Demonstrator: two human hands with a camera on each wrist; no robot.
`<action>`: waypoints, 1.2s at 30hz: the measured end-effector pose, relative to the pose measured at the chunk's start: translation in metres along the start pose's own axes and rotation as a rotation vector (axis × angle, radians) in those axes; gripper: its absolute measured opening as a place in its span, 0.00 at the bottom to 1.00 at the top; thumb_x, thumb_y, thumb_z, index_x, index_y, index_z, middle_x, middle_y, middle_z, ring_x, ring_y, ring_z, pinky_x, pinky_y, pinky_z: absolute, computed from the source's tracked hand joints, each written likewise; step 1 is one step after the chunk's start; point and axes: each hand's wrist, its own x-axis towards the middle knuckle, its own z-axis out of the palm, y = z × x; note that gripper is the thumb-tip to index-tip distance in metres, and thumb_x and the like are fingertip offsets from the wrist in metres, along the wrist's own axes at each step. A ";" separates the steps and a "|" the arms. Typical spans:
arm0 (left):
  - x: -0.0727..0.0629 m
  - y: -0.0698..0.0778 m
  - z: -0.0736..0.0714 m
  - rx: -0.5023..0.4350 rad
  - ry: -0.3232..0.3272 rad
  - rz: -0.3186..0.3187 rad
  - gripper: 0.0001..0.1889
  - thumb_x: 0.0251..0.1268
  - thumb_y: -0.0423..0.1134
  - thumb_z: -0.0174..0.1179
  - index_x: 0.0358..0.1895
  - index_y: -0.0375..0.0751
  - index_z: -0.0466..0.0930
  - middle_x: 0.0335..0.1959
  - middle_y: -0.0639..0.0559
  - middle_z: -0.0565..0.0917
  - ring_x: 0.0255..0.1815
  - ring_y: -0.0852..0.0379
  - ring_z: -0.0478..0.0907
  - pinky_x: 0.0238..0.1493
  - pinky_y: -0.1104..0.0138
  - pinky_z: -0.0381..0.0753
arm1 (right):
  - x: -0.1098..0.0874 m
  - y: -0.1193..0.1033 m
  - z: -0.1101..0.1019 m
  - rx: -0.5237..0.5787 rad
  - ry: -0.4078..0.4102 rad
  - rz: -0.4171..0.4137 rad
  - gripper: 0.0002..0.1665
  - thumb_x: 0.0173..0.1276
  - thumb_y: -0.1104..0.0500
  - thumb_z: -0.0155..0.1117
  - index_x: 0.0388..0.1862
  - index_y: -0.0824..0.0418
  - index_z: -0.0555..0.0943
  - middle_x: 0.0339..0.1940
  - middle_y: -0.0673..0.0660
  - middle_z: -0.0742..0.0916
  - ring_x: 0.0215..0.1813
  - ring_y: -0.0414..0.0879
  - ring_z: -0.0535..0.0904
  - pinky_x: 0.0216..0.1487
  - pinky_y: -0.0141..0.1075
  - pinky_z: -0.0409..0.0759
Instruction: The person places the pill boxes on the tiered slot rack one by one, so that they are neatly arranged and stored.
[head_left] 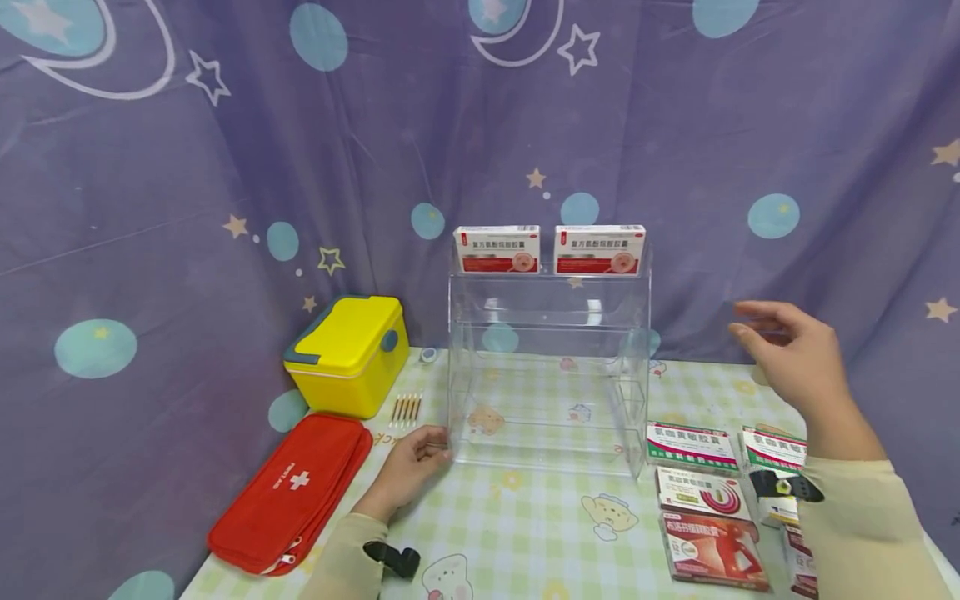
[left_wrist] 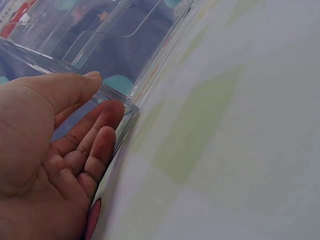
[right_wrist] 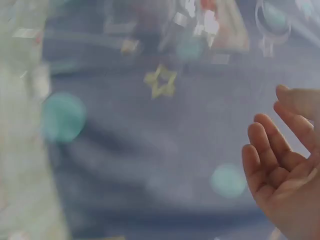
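A clear plastic tiered display rack stands in the middle of the table. Two white-and-red medicine boxes, a left one and a right one, sit side by side on its top tier. My left hand is at the rack's lower left side, fingers loosely bent; in the left wrist view the fingertips meet the rack's bottom corner. Raised in the air to the right of the rack, my right hand holds nothing. The right wrist view shows its fingers relaxed and slightly bent.
Right of the rack lie medicine boxes: a green-and-white one, a white one, a red one and others partly behind the right sleeve. At left are a red first-aid pouch, a yellow box and cotton swabs.
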 end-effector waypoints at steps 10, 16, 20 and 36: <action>0.000 -0.003 -0.001 -0.008 -0.018 0.001 0.20 0.69 0.33 0.70 0.62 0.36 0.81 0.57 0.42 0.86 0.50 0.51 0.84 0.48 0.68 0.82 | -0.049 0.105 -0.025 -0.144 -0.071 0.226 0.35 0.78 0.44 0.65 0.72 0.65 0.75 0.57 0.57 0.84 0.47 0.34 0.78 0.41 0.35 0.77; 0.001 -0.006 -0.002 -0.002 -0.032 0.016 0.20 0.69 0.34 0.71 0.62 0.37 0.82 0.56 0.43 0.86 0.49 0.52 0.84 0.48 0.68 0.82 | -0.058 0.137 -0.041 -0.235 -0.133 0.249 0.37 0.79 0.49 0.64 0.74 0.73 0.70 0.66 0.80 0.75 0.61 0.77 0.71 0.49 0.68 0.73; 0.001 -0.004 -0.003 0.001 -0.025 0.027 0.19 0.69 0.34 0.70 0.61 0.37 0.82 0.55 0.44 0.86 0.49 0.51 0.84 0.48 0.68 0.82 | -0.060 0.155 -0.052 -0.294 -0.215 0.255 0.40 0.75 0.51 0.69 0.72 0.77 0.67 0.66 0.84 0.72 0.62 0.82 0.68 0.52 0.73 0.70; 0.001 -0.001 -0.001 -0.002 -0.005 0.003 0.20 0.68 0.32 0.70 0.62 0.37 0.82 0.55 0.43 0.87 0.50 0.50 0.84 0.48 0.68 0.81 | -0.065 0.194 -0.062 -0.352 -0.448 0.283 0.47 0.63 0.53 0.79 0.65 0.83 0.68 0.61 0.87 0.73 0.53 0.81 0.75 0.45 0.65 0.78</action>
